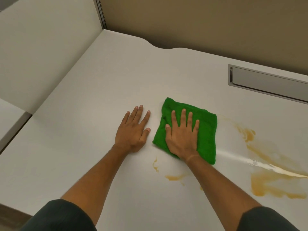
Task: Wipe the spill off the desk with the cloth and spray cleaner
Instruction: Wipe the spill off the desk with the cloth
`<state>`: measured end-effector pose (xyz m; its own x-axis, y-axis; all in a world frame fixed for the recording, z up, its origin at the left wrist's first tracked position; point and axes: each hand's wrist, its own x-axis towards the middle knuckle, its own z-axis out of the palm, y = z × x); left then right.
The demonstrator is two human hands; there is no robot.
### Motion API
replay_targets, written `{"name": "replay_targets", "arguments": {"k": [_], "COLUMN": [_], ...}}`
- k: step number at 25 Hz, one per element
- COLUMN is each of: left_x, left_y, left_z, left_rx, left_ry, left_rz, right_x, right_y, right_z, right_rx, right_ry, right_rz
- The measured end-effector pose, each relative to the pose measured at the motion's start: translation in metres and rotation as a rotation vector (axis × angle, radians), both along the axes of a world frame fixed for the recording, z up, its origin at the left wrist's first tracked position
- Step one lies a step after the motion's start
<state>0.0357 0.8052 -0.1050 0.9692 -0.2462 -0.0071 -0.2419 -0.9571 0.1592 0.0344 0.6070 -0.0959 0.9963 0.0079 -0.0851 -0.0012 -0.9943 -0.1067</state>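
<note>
A folded green cloth lies flat on the white desk. My right hand presses down on the cloth with fingers spread. My left hand rests flat on the bare desk just left of the cloth, holding nothing. An orange-yellow spill is smeared over the desk to the right of the cloth, with a wet streak running through it. Smaller orange patches lie near my right forearm. No spray cleaner is in view.
A grey metal cable tray cover is set into the desk at the back right. Beige partition walls enclose the desk at the back and left. A lower white surface sits at the left edge.
</note>
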Motion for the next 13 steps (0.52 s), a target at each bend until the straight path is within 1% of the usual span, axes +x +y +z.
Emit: {"name": "replay_targets", "arguments": {"k": [2,4,6,8,11,12,13], "left_x": [0.001,0.002,0.001,0.0,0.001,0.001,0.001], "left_y": [0.001,0.002,0.001,0.002,0.001,0.001,0.001], "left_z": [-0.001,0.0,0.0,0.001,0.003,0.002,0.002], "left_rx": [-0.003,-0.016,-0.02,-0.013,-0.011,-0.013,-0.013], "left_ry": [0.006,0.019,0.019,0.017,0.023,0.025,0.027], "left_rz": [-0.004,-0.007,-0.015,-0.011,0.004,0.002,-0.001], "right_x": [-0.005,-0.029,-0.054,-0.068,-0.063,-0.061,-0.063], "right_y": [0.007,0.004,-0.009,-0.018,0.001,0.012,0.021], "right_z": [-0.001,-0.003,-0.006,-0.007,-0.001,0.001,0.003], "right_rx": [0.012,0.017,0.011,0.005,0.007,0.009,0.003], "right_ry": [-0.022,-0.045,-0.044,-0.028,-0.017,-0.004,-0.001], "right_rz": [0.142,0.264,0.335,0.272,0.02,-0.012,0.004]}}
